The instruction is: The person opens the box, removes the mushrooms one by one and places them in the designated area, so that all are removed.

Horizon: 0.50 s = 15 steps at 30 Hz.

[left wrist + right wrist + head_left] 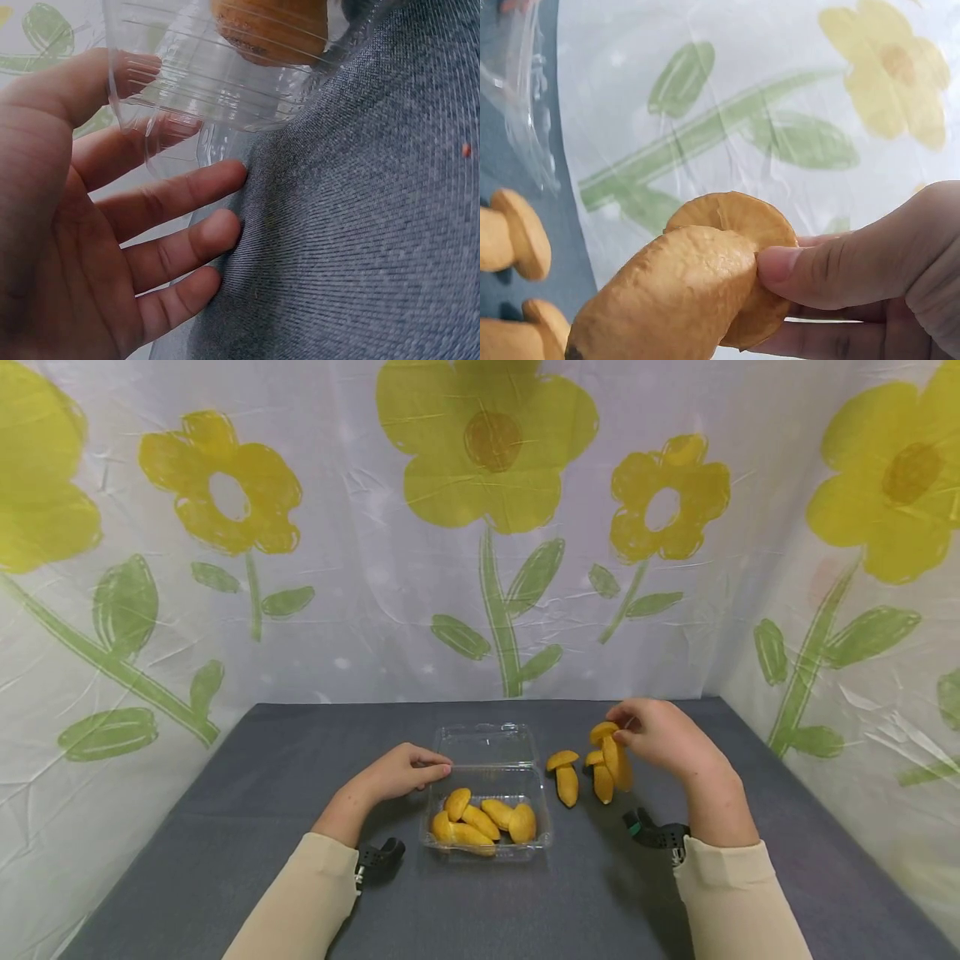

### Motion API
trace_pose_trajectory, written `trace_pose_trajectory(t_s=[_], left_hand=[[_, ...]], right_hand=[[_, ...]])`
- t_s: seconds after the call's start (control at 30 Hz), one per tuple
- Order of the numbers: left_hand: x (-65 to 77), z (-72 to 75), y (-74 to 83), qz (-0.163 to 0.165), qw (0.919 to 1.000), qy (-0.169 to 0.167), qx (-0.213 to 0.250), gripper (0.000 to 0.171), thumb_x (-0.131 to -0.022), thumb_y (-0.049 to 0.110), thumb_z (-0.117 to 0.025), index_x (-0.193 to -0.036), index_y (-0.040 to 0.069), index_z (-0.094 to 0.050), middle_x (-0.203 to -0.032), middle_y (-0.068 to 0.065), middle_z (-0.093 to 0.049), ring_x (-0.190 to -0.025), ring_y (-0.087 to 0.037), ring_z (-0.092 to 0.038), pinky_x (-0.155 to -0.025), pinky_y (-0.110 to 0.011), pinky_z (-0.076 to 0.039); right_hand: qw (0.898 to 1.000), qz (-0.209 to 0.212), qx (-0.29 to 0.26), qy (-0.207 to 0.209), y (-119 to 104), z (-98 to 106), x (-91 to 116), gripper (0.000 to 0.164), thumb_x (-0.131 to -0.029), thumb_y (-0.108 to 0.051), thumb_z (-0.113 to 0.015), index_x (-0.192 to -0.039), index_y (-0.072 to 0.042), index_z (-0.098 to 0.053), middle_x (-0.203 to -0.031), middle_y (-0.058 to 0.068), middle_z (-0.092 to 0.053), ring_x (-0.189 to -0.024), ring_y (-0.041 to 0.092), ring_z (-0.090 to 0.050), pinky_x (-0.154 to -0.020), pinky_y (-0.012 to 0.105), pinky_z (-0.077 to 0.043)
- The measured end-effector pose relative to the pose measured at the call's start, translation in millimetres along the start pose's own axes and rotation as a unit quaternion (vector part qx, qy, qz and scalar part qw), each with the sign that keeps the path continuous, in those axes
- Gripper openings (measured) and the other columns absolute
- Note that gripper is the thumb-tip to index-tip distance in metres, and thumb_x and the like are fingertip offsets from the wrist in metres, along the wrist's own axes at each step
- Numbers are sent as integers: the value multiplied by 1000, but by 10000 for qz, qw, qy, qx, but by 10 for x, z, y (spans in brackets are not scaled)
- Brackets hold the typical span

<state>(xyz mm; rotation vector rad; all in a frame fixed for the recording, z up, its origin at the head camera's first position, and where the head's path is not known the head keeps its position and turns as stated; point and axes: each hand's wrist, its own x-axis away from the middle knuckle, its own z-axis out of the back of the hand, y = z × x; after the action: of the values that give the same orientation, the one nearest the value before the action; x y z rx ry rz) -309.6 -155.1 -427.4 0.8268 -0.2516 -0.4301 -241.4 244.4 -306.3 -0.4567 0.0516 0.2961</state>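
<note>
At two o'clock from the clear plastic box [542,803], pinching a yellow mushroom [617,760] by its cap with the right hand [666,739]. At ten o'clock, touching the box with a loose left hand [397,774]. Seeing three more mushrooms [480,821] inside (with the lid [486,745] tipped back to twelve) and two others [567,787] on gray cloth [420,910] near three.

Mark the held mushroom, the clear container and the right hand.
Held mushroom [664,292], right wrist view: its stem.
Clear container [508,780], head view: its rear wall.
Right hand [663,735], head view: its back.
</note>
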Motion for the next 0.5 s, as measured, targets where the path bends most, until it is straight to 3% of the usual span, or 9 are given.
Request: trace_pose_trajectory(t_s=[0.13,0.5], left_hand=[[-4,-5,-3,44,10000,37,-25,33,-101,38,-68,-128,19,-75,-114,0,-72,-75,-19,-60,-63,-36,-46],[1,1,11,66,10000,28,-16,33,-101,38,-68,-128,19,-75,-123,-3,-70,-85,-17,-65,-71,-37,-53]], right_hand=[[9998,-191,0,-36,114,24,0,28,-102,-8,-63,-128,3,-68,-117,17,-68,-104,34,-64,-84,49,-53],[9962,-847,101,-166,370,22,17,25,-102,-15,-62,-119,2,-70,-110,18,-69,-100,36,-63,-82,53,-51]])
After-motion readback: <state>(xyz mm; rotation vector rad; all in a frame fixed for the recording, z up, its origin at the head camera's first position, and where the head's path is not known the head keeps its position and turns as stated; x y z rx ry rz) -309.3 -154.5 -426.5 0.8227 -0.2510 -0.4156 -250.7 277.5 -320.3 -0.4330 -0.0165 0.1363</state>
